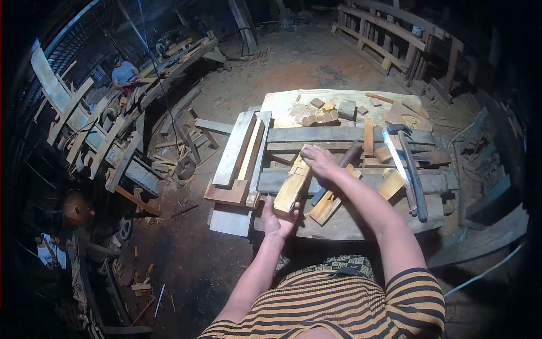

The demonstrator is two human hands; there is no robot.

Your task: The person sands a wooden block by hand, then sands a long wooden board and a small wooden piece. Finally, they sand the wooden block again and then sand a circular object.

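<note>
We held a squared wooden block before us, slanting above the near side of the low workbench, its far end tipped towards the right. Our left hand grasped the near end from below, the thumb along the left side and the fingertips showing at the right edge. Our right hand lay over the far end with its fingers bent against the wood; we could not tell whether they were clasped round it or only pressed on it. A rectangular mortise showed in the upper face, just short of the right hand.

Just to the right of the block, a dark-handled tool, apparently a chisel, lay slantwise by a pale wooden piece. Farther right we had a claw hammer, its head away from us and its handle pointing our way, beside a narrow bright blade. A short reddish strip lay between the chisel and the blade. Beyond, small offcuts sat on a wide pale board. To our left, a long whitish board rested with one end over a brown board. In the far left background, another person sat among timber.
</note>
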